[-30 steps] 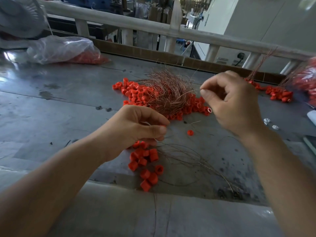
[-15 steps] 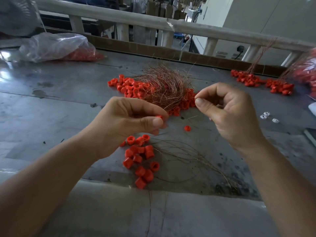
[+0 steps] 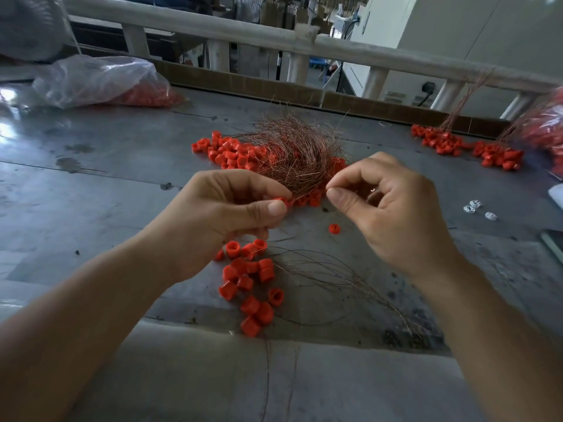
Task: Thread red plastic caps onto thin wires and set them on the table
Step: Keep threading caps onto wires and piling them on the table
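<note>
Two hands meet at frame centre, above the desk. The left hand (image 3: 231, 214) pinches one small red plastic cap (image 3: 281, 202) between thumb and forefinger. The right hand (image 3: 393, 208), its other fingers curled, pinches a thin copper-coloured wire (image 3: 327, 188), barely visible at the pinch; the two fingertip pairs are near each other but apart.

Below the left hand lies a loose cluster of about fifteen red caps (image 3: 249, 284), with a fan of loose thin wires (image 3: 335, 275) spreading to the lower right. One single red cap (image 3: 334, 229) lies between the hands. Behind them, a tangled bundle of copper wires (image 3: 292, 153) rests on a large heap of red caps (image 3: 231, 153), too many to count.

A second heap of red caps with wires (image 3: 466, 147) lies at upper right. Three small white pieces (image 3: 475, 208) lie at right. There are two clear plastic bags of red caps: one at upper left (image 3: 100, 80), one at the right edge (image 3: 548, 129).

The grey metal desk (image 3: 91, 178) is stained, with a brown cardboard strip (image 3: 243, 83) along its far edge. Beyond it stand a pale railing (image 3: 243, 28) and a wall socket (image 3: 429, 86).
</note>
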`<state>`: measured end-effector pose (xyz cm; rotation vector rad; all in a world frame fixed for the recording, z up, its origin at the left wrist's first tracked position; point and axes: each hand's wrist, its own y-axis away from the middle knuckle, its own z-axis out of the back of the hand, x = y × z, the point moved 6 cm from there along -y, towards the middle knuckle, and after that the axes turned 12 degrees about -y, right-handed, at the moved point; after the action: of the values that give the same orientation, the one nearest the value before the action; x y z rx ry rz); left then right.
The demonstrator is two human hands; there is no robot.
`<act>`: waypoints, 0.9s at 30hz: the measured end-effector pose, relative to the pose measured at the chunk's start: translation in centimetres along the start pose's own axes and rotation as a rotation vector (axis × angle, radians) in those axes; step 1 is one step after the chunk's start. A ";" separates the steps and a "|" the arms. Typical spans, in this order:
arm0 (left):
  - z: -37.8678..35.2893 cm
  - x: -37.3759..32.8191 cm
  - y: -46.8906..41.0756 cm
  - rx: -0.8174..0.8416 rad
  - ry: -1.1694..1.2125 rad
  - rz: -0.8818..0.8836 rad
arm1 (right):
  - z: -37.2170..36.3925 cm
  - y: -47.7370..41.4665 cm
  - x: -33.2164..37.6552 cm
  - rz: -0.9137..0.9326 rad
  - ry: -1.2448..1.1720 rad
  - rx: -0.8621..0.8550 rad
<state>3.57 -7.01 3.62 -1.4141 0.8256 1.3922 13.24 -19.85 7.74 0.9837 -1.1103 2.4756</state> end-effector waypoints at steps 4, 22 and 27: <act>-0.2 0.1 0.0 0.018 0.142 0.022 | 0.6 0.0 0.3 -0.012 -0.173 -0.043; -0.1 0.1 -0.1 -0.014 0.117 0.009 | -0.9 0.4 1.0 -0.001 -0.174 0.006; 0.1 0.1 0.0 -0.077 0.084 -0.039 | -1.4 0.8 1.0 -0.002 -0.181 -0.043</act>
<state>3.56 -6.85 3.57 -1.5491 0.8011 1.3555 11.45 -19.36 7.30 1.2151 -1.2102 2.3885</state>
